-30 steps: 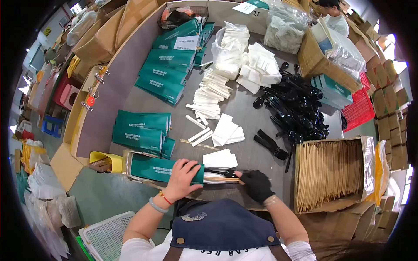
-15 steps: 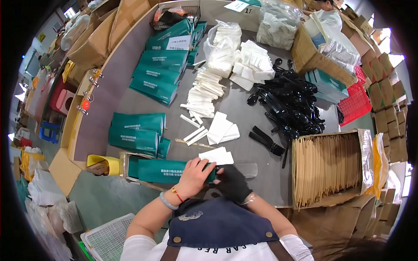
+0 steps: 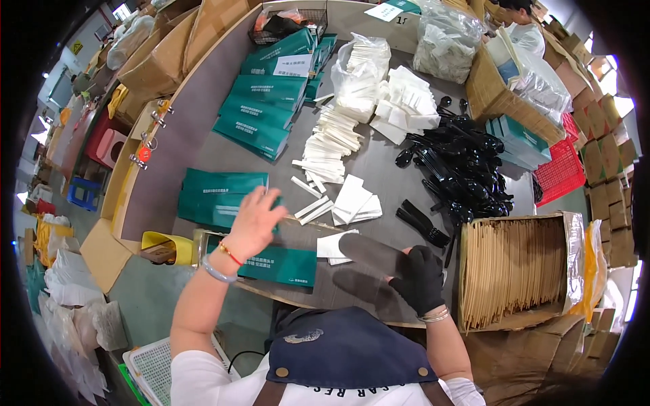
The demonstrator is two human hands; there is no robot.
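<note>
Centrally, the bare left hand [image 3: 254, 220], blurred, spreads its fingers over stacked green pouches [image 3: 211, 193]; contact cannot be judged. Rightward, the black-gloved right hand [image 3: 418, 277] grips a gray round-ended strip [image 3: 376, 254]. Another green pouch [image 3: 284, 267] lies at the near edge. Farther out are white packets [image 3: 352, 201], black spoons [image 3: 460, 162] and, far right, boxed tan sticks [image 3: 511, 267].

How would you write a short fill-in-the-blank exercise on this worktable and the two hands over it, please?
1. The right hand wears a ____ glove.
2. The left hand, at the green packets, has a ____ cord on its wrist.
3. The wooden sticks are packed in a box on the person's ____ side.
4. The tub at the table's left end is ____.

Missing words: black; red; right; yellow.
</note>
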